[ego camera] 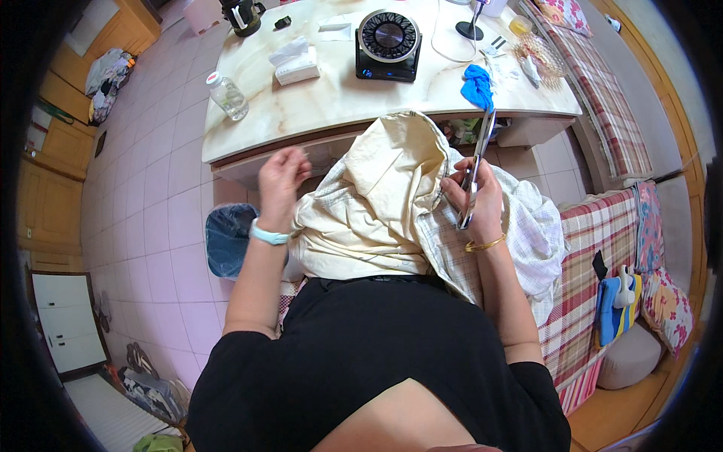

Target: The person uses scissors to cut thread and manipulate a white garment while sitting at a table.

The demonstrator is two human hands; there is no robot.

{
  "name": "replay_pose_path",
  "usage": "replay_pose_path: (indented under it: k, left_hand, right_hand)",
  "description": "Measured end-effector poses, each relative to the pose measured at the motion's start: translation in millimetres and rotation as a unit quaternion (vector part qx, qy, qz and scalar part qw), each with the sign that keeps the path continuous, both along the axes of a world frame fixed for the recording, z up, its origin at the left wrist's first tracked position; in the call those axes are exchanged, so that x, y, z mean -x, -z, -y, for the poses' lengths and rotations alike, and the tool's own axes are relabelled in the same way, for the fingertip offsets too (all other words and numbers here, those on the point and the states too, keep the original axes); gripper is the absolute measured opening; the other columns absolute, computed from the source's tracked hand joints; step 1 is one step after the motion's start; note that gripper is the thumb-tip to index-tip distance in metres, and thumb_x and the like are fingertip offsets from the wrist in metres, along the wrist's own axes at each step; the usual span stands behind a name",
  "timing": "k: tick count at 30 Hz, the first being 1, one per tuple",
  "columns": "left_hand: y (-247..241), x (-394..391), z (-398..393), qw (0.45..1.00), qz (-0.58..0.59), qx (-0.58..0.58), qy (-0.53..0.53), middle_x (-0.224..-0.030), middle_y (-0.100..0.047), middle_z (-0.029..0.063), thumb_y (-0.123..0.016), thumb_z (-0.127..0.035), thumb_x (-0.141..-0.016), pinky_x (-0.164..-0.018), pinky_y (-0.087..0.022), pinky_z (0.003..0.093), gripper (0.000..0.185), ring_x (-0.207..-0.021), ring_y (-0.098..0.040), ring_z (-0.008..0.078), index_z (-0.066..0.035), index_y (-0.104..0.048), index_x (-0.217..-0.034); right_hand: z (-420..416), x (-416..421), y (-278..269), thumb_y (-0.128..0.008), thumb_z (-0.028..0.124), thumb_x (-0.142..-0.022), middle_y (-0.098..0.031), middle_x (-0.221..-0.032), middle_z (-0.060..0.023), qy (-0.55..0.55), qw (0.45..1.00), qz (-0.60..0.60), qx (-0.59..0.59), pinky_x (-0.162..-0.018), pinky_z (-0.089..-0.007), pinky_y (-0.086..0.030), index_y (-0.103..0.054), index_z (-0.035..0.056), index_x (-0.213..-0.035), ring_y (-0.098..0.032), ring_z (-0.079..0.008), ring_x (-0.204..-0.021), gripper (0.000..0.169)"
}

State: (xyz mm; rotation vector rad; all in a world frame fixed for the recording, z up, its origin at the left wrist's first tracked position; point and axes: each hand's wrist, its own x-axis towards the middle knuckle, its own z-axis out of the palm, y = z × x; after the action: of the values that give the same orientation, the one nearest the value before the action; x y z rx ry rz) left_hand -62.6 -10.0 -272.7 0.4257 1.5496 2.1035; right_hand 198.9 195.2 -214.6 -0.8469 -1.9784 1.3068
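Observation:
Across my lap lies a cream and pale checked cloth [384, 192], bunched, with its plain inner side turned up. My right hand [477, 195] grips a pair of metal scissors [483, 147] whose blades point away from me, towards the table; its fingertips are also at the cloth's checked edge. My left hand [284, 176] is raised to the left of the cloth, thumb and fingertips pinched together. Something tiny and thin seems to show at those fingertips, too small to name. Beyond the scissors' tips lies a crumpled blue cloth [477, 86] at the table's near edge.
The marble-topped table [254, 135] ahead holds a clear bottle [229, 99], a tissue box [297, 68] and a small black fan [388, 42]. A lined waste bin [226, 240] stands at my left. A sofa with a plaid cover [582, 282] is at my right.

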Motion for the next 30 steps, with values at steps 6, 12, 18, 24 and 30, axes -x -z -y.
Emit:
replay_pose_path:
  k: [6,12,18,24,30]
  left_hand:
    - [124,94,136,0.96,-0.033,0.237,-0.148,-0.077,-0.066,0.0046,-0.066,-0.012,-0.092,-0.056,-0.05,0.0198,0.014,-0.064,-0.061,0.0091,0.002,-0.066,-0.094]
    - [196,118,258,0.823,-0.129,0.53,-0.16,-0.062,-0.064,0.0095,-0.063,-0.012,-0.084,-0.055,-0.049,0.0328,0.018,-0.058,-0.062,0.0161,0.003,-0.07,-0.077]
    - [218,110,272,0.675,-0.192,0.702,-0.125,-0.089,-0.07,0.0165,-0.068,-0.012,-0.083,-0.076,-0.054,0.0396,0.023,-0.085,-0.069,0.0277,-0.003,-0.065,-0.104]
    - [200,106,246,0.662,-0.243,0.705,-0.071,-0.105,-0.068,0.0205,-0.069,-0.014,-0.08,-0.088,-0.051,0.0448,0.045,-0.1,-0.065,0.0375,-0.007,-0.056,-0.123]
    - [143,92,179,0.642,-0.51,0.543,-0.183,-0.095,-0.066,0.0162,-0.07,-0.019,-0.083,-0.082,-0.05,0.0446,0.028,-0.093,-0.064,0.0365,-0.005,-0.061,-0.106]
  right_hand:
    - [-3,0,9,-0.077,0.004,-0.079,-0.066,-0.079,-0.0021,-0.009,1.0,-0.002,0.017,-0.067,-0.0228,-0.049,-0.055,0.0034,-0.101,-0.06,-0.0072,-0.073,0.031]
    - [-1,1,9,-0.077,0.004,-0.079,-0.066,-0.08,-0.0021,-0.019,0.999,0.006,0.041,-0.068,-0.0226,-0.049,-0.055,0.0033,-0.102,-0.06,-0.0069,-0.074,0.032]
    - [-2,0,14,-0.078,0.005,-0.08,-0.065,-0.08,-0.0017,-0.024,0.999,0.008,0.04,-0.068,-0.0232,-0.05,-0.055,0.0035,-0.102,-0.06,-0.0072,-0.073,0.032]
    - [-2,-1,8,-0.078,0.006,-0.079,-0.065,-0.08,-0.0008,-0.026,0.999,0.018,0.033,-0.068,-0.0229,-0.049,-0.056,0.0036,-0.103,-0.059,-0.007,-0.073,0.032]
    - [-8,-1,15,-0.078,0.006,-0.077,-0.064,-0.08,-0.0005,-0.009,0.997,-0.018,0.07,-0.064,-0.0226,-0.048,-0.058,0.0038,-0.101,-0.057,-0.0067,-0.07,0.031]
